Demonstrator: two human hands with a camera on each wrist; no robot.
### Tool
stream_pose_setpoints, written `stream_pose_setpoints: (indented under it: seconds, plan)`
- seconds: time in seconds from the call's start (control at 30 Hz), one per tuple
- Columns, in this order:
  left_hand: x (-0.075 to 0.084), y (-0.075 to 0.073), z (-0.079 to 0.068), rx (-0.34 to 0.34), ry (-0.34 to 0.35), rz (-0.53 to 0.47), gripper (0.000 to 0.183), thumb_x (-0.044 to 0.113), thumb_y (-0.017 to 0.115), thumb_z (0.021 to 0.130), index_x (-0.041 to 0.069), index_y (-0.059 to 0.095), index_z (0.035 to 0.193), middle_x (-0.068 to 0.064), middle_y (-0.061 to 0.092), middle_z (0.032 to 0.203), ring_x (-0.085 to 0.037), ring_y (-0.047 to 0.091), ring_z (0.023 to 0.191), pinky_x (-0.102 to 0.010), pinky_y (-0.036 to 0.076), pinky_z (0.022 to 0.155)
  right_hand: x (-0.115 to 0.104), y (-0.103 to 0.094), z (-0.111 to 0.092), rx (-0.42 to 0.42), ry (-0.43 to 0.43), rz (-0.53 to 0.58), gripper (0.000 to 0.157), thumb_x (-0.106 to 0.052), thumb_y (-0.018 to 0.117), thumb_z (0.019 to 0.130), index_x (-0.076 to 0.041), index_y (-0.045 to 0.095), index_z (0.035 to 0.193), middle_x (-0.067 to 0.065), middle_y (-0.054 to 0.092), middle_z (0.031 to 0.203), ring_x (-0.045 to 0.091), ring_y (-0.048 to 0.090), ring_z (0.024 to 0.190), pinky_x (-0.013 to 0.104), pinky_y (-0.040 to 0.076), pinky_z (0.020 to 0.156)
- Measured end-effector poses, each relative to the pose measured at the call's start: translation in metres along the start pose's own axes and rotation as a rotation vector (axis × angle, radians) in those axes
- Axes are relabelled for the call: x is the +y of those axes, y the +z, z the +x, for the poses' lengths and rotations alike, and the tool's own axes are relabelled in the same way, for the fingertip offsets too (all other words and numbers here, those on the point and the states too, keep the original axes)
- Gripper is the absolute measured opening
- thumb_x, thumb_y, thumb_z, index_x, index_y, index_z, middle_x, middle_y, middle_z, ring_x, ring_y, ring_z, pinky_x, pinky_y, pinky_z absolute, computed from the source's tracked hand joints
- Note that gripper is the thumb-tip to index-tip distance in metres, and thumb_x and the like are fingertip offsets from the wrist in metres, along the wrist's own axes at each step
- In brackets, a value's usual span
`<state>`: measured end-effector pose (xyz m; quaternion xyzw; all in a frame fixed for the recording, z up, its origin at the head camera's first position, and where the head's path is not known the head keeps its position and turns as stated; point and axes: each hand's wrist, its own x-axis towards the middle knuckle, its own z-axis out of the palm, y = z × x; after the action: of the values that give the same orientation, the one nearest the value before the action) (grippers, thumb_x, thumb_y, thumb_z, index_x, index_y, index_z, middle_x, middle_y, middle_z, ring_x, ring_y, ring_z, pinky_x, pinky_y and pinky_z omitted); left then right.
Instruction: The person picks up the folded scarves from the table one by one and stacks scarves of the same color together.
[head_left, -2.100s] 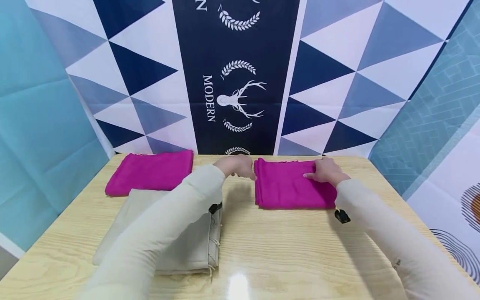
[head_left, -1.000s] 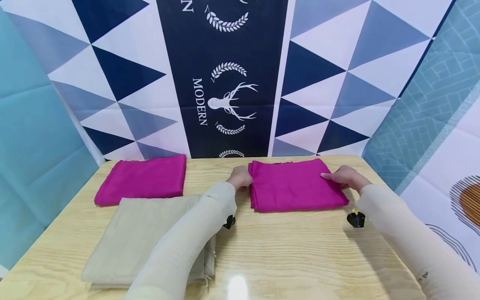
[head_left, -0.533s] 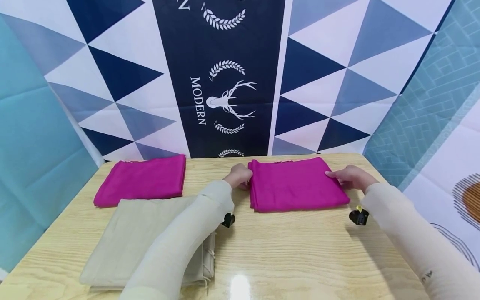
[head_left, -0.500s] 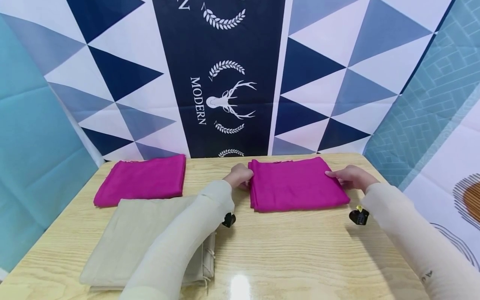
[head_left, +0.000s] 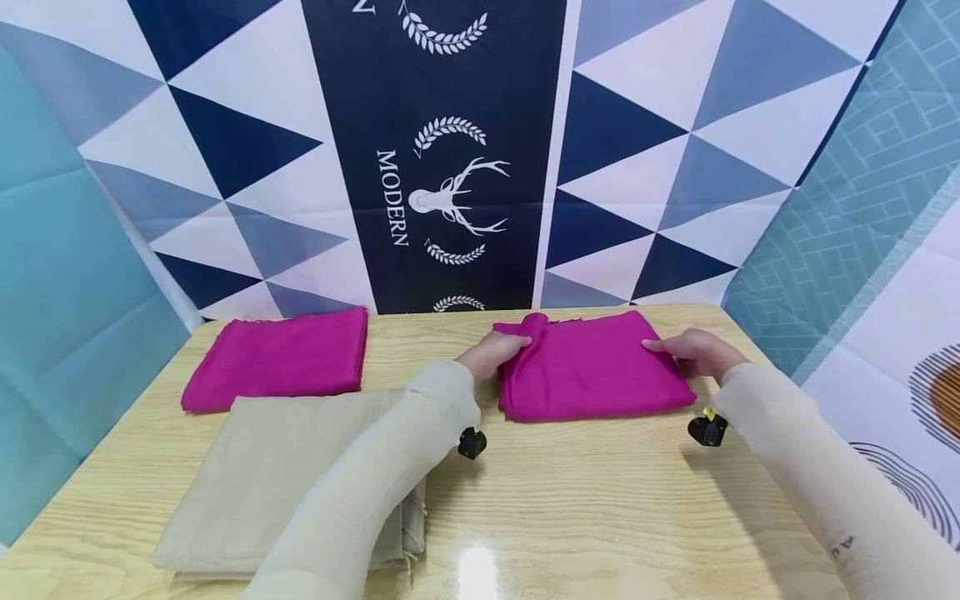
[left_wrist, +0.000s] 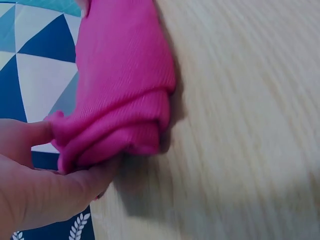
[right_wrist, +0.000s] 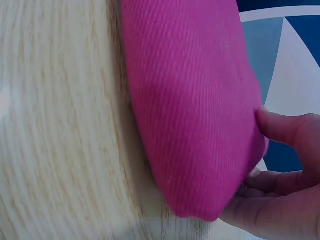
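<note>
A folded magenta cloth (head_left: pixel 600 367) lies near the back right of the wooden table. My left hand (head_left: pixel 491 353) pinches its left edge between thumb and fingers, and the cloth's far left corner is bunched up there. In the left wrist view, the cloth's stacked layers (left_wrist: pixel 120 115) show between that thumb and the fingers. At the opposite end, my right hand (head_left: pixel 697 352) pinches the cloth's right edge, thumb on top and fingers underneath. The right wrist view shows the right hand (right_wrist: pixel 285 180) at the smooth folded end, its fingertips partly hidden by the cloth.
A second folded magenta cloth (head_left: pixel 277 358) lies at the back left. In front of it is a folded beige cloth (head_left: pixel 277 475) with frayed edges, partly under my left sleeve. A patterned curtain (head_left: pixel 450 167) hangs behind the table (head_left: pixel 570 508).
My right hand has shifted from the cloth's top to its right edge. The left hand has come to its left edge, and the far left corner has newly bunched up.
</note>
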<state>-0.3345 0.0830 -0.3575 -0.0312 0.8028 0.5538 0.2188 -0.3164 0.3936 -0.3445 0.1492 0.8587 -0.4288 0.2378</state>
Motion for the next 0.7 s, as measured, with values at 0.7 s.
stream_pose_setpoints:
  seconds: [0.7]
  plan:
    - [-0.0029, -0.0053, -0.0056, -0.137, -0.105, -0.210, 0.048, 0.014, 0.063, 0.091, 0.002, 0.045, 0.133, -0.011, 0.056, 0.129, -0.022, 0.059, 0.110, -0.034, 0.047, 0.105, 0.0000, -0.0030, 0.0005, -0.119, 0.071, 0.130, 0.076, -0.045, 0.050, 0.096, 0.013, 0.025, 0.139, 0.002, 0.053, 0.093, 0.007, 0.058, 0.080, 0.022, 0.053, 0.081]
